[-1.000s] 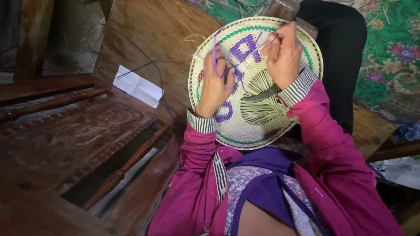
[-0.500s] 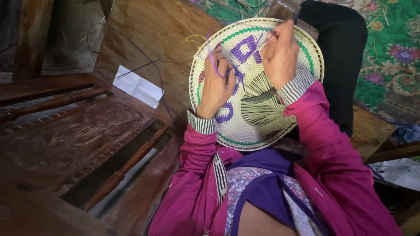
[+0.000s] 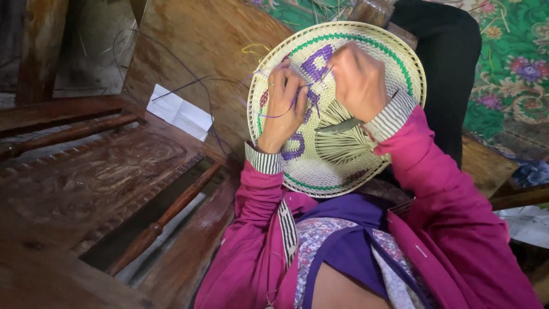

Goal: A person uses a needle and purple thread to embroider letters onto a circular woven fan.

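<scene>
Both hands have crept further across the woven round tray [image 3: 320,166]: left hand [image 3: 284,109] pinching a purple strand [image 3: 289,107], right hand [image 3: 359,80] fisted, pinching another strand

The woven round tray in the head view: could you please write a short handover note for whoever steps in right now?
Left hand: on the tray's face, fingers pinching a purple strand.
Right hand: closed near the upper rim, gripping the other end of that strand.
Woven round tray: propped on the lap, tilted toward the camera, with a green ring near its rim.
Done: purple pattern blocks are woven into the pale face.
Left: loose purple strands trail left over the wooden board, not yet worked in. A folded white paper lies beside it.
</scene>
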